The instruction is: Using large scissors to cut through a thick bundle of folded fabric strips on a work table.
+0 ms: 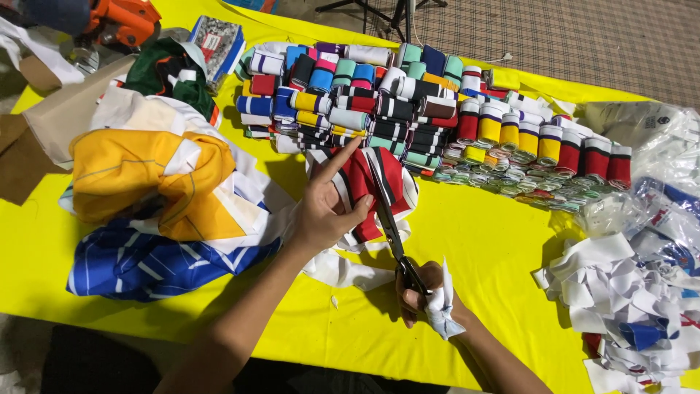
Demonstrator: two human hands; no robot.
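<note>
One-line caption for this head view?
Right hand scissors red-striped fabric steadied by left hand on yellow table.

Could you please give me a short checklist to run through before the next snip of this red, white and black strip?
1. Left hand pins the strip on the table: ok.
2. Left fingers clear of the blades: ok, they lie to the side.
3. Scissors gripped in the right hand: ok.
4. Blades lined up on the strip: ok, they lie over it.
5. Right hand free of clutter: not ok, it also holds a white scrap.
6. Blades open: cannot tell.
</note>
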